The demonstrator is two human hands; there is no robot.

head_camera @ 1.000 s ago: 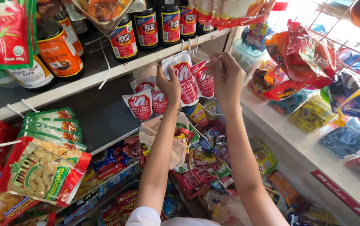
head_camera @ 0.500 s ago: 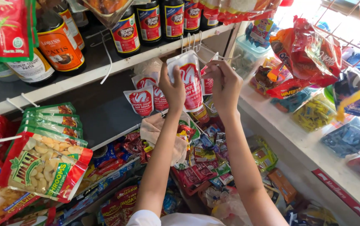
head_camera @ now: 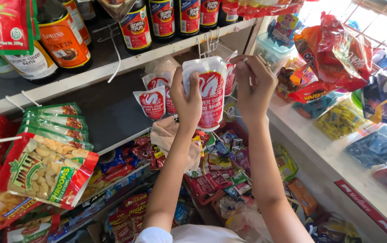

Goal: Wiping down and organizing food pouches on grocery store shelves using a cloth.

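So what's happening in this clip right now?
A person stands at a shop shelf with both arms raised. The left hand grips a white-and-red sauce pouch from its side, while the right hand pinches at the pouch's top by a white wire hook. More pouches hang behind it.

Pretty cramped little shop corner: a white shelf board (head_camera: pixel 112 67) runs along the top with a dark back wall (head_camera: pixel 108 108) under it and white wire hooks (head_camera: pixel 20 101) sticking out. On the right there's a pale counter (head_camera: pixel 333 162), and daylight pours in bright through a wire grille window (head_camera: pixel 373 22) above it
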